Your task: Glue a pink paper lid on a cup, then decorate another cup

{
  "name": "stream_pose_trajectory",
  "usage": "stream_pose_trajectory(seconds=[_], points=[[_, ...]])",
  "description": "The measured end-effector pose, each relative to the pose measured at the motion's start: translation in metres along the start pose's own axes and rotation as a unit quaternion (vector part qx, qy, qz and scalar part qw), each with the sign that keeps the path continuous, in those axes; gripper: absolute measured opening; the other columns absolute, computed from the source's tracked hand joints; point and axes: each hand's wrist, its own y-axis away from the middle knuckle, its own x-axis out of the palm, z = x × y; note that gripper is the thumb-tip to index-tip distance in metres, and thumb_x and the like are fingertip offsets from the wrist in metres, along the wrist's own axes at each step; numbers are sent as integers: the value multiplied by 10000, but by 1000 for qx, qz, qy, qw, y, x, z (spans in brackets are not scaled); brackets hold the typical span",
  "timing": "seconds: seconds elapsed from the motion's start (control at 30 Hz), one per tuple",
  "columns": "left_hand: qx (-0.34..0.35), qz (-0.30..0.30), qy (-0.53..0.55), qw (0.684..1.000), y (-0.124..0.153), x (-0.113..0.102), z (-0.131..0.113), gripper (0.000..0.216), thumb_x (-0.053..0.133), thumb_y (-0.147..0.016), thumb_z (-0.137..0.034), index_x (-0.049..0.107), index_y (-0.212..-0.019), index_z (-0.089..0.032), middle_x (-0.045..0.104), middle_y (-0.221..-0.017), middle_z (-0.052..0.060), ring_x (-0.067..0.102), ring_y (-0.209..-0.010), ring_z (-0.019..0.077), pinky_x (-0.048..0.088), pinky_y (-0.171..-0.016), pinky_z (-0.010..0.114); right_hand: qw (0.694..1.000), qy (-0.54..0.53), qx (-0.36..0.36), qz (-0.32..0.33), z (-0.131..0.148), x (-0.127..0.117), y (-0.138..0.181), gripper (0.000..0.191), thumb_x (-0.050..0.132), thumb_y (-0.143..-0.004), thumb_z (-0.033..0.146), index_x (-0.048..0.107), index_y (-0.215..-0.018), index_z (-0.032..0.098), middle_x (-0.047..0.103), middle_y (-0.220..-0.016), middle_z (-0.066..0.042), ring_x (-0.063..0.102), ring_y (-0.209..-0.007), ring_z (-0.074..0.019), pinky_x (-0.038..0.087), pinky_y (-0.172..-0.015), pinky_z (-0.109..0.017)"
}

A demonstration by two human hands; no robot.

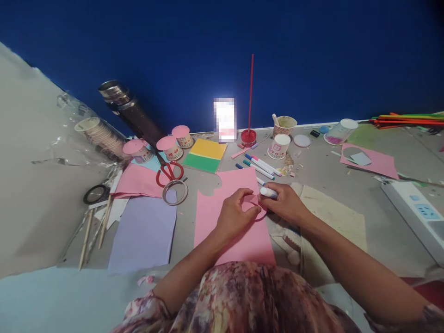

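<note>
Paper piece (250, 202) pink, apparently round, partly hidden.

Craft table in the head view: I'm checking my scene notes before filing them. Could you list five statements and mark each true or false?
1. The right hand holds a white tube. True.
2. The left hand is over the purple paper. False: that hand is over the pink sheet.
3. The red-handled scissors lie left of the yellow-and-green paper in the picture. True.
4. The white power strip is at the picture's left side. False: it is at the right.
5. A thin red stick rises from a round red base. True.
</note>
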Motion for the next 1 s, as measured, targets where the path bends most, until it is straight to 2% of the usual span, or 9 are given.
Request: stream_pose_trajectory(seconds=[0.17, 0.3, 0.37, 0.43, 0.5, 0.57, 0.67, 0.83, 1.0], points=[[39, -15, -60, 997, 1, 2, 1, 183, 738, -857, -329, 717, -998, -215, 773, -980, 30, 687, -904, 208, 499, -832, 328, 1000, 3, -5, 3, 3, -1, 2, 165, 599, -730, 327, 530, -625, 219, 517, -602, 42, 467, -624, -144, 334, -595, -289], [33, -20, -26, 999, 1, 1, -1, 118, 665, -909, -302, 721, -917, -198, 763, -887, 32, 665, -821, 188, 481, -776, 303, 1000, 7, -18, -7, 4, -2, 4, 248, 632, -787, 370, 519, -623, 223, 540, -609, 34, 488, -621, -148, 343, -589, -289], [31, -25, 4, 999, 1, -1, -2, 92, 650, -899, -242, 731, -901, -197, 765, -863, 27, 669, -803, 179, 487, -771, 292, 999, 19, -45, -17, 3, -2, 5, 222, 647, -815, 337, 558, -647, 221, 579, -626, 28, 519, -621, -153, 368, -598, -288], [52, -37, 27, 998, 2, -3, -2, 105, 643, -905, -218, 744, -882, -199, 768, -843, 25, 679, -783, 173, 502, -758, 284, 993, 38, -107, -44, 0, 0, 6, 133, 653, -828, 256, 626, -704, 218, 643, -677, 13, 570, -652, -165, 408, -631, -292], [106, -51, 31, 993, 3, -5, -2, 126, 643, -932, -217, 763, -895, -205, 784, -865, 36, 702, -797, 173, 526, -761, 285, 974, 62, -199, -87, -4, 3, 7, 62, 663, -832, 178, 694, -797, 218, 684, -732, -7, 606, -700, -181, 437, -667, -301], [189, -68, 22, 979, 3, -7, 0, 134, 645, -959, -213, 777, -936, -213, 802, -914, 53, 732, -844, 177, 557, -792, 294, 945, 82, -291, -128, -5, 4, 8, 111, 676, -853, 133, 736, -889, 220, 687, -746, -20, 605, -714, -187, 444, -678, -309], [313, -101, 0, 945, 2, -8, 5, 142, 645, -980, -188, 776, -1019, -227, 814, -1003, 74, 763, -952, 186, 603, -857, 318, 904, 109, -378, -168, -3, 5, 11, 128, 692, -906, 130, 765, -944, 228, 664, -718, -26, 573, -685, -180, 425, -660, -314], [405, -136, -59, 902, 0, -11, 11, 173, 674, -959, -139, 754, -1090, -218, 800, -1037, 100, 751, -1031, 209, 611, -926, 376, 855, 174, -446, -200, 4, 0, 17, 134, 699, -922, 121, 758, -976, 229, 666, -699, -22, 548, -668, -179, 363, -660, -350], [424, -131, -95, 891, 0, -16, 12, 169, 653, -988, -220, 754, -1122, -241, 803, -1037, 94, 756, -1035, 229, 594, -917, 398, 844, 208, -459, -182, 4, -4, 23, 187, 657, -943, 125, 754, -1050, 244, 678, -716, -23, 550, -688, -189, 365, -686, -369]])
